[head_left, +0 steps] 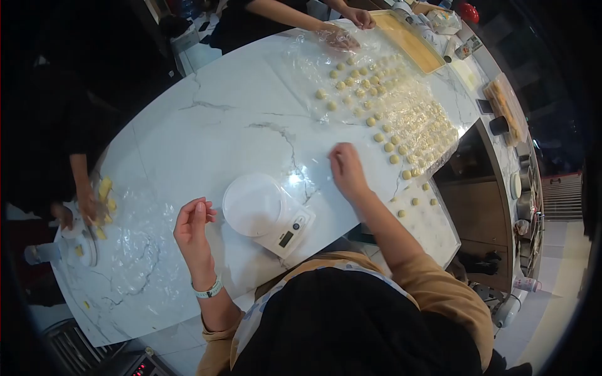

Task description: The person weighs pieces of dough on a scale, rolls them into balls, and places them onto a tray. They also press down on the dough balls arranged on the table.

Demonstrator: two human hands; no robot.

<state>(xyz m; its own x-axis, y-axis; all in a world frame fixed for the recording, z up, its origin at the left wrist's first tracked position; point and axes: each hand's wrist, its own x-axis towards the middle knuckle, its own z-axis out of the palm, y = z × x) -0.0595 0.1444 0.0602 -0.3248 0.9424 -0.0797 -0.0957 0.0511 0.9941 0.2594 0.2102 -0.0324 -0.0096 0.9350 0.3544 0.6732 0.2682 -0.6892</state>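
Note:
A white kitchen scale (285,232) with a round white bowl (253,203) on top stands on the marble table in front of me. My left hand (194,229) is raised just left of the bowl, apart from it. Its fingers are loosely bent and apart, with nothing visible in them. To the right of the scale, my right hand (348,172) hovers over the table with its fingers curled in; I see nothing held. Several small pale yellow dough balls (389,147) lie beyond it, many of them under clear plastic film (417,113).
At the far side, a person's hands (342,36) touch the film beside a yellow tray (411,41). At the left, another person's hands (88,207) are at yellow pieces (105,187) and a white scale (80,247). More film (147,250) covers the table there.

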